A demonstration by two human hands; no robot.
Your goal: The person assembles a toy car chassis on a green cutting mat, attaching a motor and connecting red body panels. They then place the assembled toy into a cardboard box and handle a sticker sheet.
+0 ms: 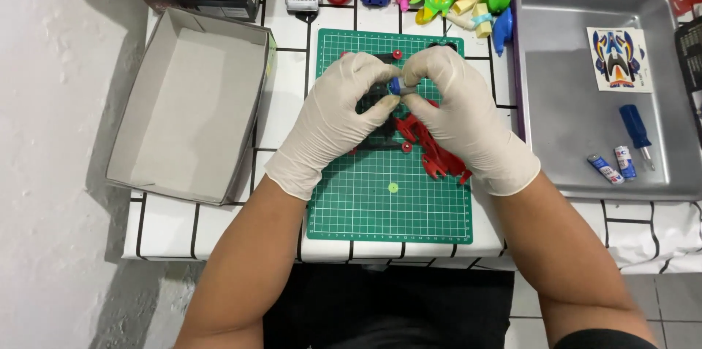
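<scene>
Gloved left hand [338,119], right hand [457,111] — pinching blue part [395,86]

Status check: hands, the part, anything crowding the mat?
Left hand and right hand both pinch small blue part. Red plastic frame lies under right hand on green mat.

Empty cardboard box [191,104], metal tray [563,130], blue screwdriver [635,130]

1. Your left hand [338,116] is in a thin, off-white disposable glove, pretty snug, wrinkled around the knuckles.
2. Your right hand [461,119] has the same kind of glove, same pale colour.
3. Both gloves end just past the wrist in a loose cuff.
4. Forearms are bare, no watch or bands.
5. Dark clothing below, plus a dark sleeve edge by your right elbow.
</scene>
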